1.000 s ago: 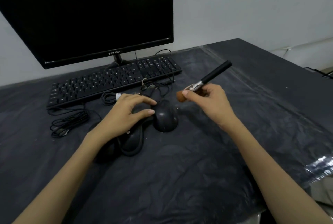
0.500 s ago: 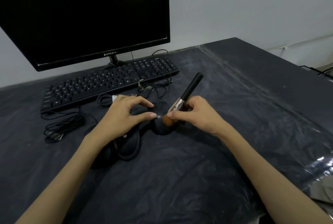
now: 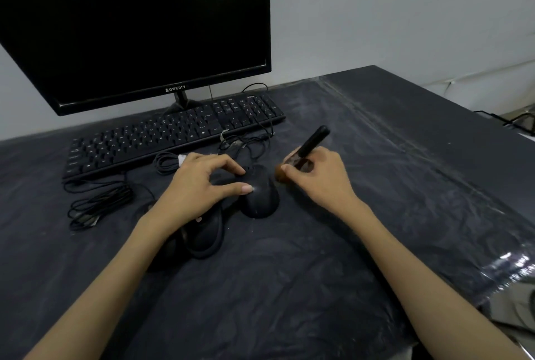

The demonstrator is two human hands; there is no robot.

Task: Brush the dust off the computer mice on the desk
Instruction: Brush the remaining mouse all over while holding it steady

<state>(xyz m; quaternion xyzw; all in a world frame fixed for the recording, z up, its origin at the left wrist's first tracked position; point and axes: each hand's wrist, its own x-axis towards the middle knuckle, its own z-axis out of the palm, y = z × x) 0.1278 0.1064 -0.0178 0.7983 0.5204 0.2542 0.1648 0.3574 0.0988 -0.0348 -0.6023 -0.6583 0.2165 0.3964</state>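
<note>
- At nine o'clock on the desk [image 3: 434, 157] we counted one loose bundle of black cable [image 3: 95, 206], lying just in front of the keyboard's left end.
- One black keyboard [image 3: 162, 136] ran along the far side, from ten o'clock toward twelve, with one dark monitor [image 3: 136, 23] standing directly behind it.
- A second, smaller coil of cable [image 3: 166, 162] lay between the keyboard and the left hand, and more cable was tangled at twelve o'clock near the keyboard's right end.
- We counted two black mice in plain view. The nearer mouse [image 3: 207, 236] sat at about seven o'clock from the farther one, partly under the left wrist.
- The left hand [image 3: 197, 189] reached over that nearer mouse; its thumb and forefinger were spread apart, their tips touching the left flank of the farther mouse [image 3: 260, 197], which lay near the middle of the desk. The other fingers were curled underneath and we could not tell what they touched.
- At one o'clock from the farther mouse we saw one brush [image 3: 301, 157], its brown bristles just beside the mouse's upper right edge and its black handle tilting up and away to the right.
- The right hand [image 3: 321, 177] pinched the brush low on the handle, fingers curled round it.
- A wrinkled clear plastic sheet [image 3: 506, 267] covered the dusty desk.
</note>
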